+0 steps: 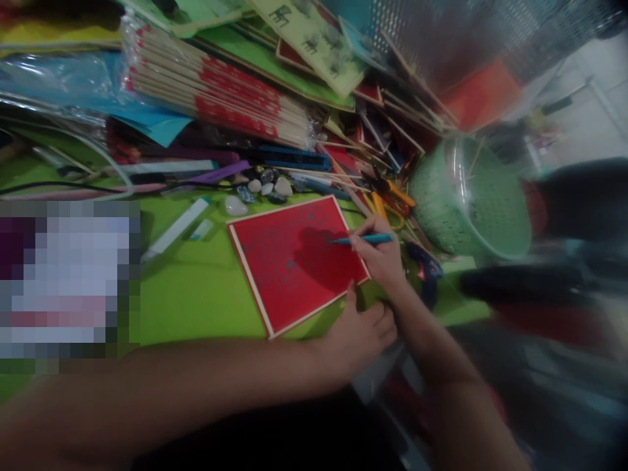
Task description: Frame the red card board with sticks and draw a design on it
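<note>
A red rectangular board [275,281] with pale wooden strips along its edges lies tilted on the green tabletop. Dark pen lines, faint and hard to read, cover part of its red face. My right hand [383,255] is closed around a teal pen [370,239], whose tip meets the board near its right side and casts a shadow there. At the board's lower right edge rests my left hand [360,330], the thumb stretched out against the edge. Its other fingers are loosely bent beside the board, and nothing shows in them.
Behind the board lie several small stones [267,188], a white marker [179,229] and orange-handled scissors [385,206]. A bagged bundle of sticks [220,91] lies farther back. At right stands a green basket [495,203]. A blurred-out rectangle [69,281] is at left.
</note>
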A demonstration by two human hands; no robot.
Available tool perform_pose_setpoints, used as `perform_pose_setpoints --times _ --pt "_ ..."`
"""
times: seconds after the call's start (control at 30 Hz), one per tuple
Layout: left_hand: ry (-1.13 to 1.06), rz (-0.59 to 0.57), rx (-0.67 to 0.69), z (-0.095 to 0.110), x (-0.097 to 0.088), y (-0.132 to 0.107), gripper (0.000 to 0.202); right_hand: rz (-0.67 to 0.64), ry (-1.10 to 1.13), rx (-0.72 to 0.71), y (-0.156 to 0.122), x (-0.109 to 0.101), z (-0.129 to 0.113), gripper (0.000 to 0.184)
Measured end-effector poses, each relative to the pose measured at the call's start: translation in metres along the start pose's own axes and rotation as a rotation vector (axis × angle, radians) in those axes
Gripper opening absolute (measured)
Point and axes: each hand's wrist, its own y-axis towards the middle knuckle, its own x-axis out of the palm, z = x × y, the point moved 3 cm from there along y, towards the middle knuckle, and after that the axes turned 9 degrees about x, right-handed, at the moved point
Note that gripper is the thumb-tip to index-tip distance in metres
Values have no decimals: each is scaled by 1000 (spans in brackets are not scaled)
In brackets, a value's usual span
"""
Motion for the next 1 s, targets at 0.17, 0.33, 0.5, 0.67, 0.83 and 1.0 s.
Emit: perform_pose_setpoints --times 0.17,0.33,0.5,0.67,0.83,1.0 --pt "-10 -4 -9 1 1 0 37 8 33 10 0 -1 -1 13" --pt "3 3 -7 1 1 0 37 23 37 20 1 -1 0 13" --pt "-1 -6 -18 1 0 0 38 25 47 20 1 -2 3 15" --pt "0 -1 -11 1 -1 -1 38 32 43 12 1 -2 3 14" --pt "-22 -8 -15 0 -1 0 37 17 157 69 0 -2 7 20" --pt "-33 11 -4 0 0 1 35 -79 139 46 -3 2 6 19"
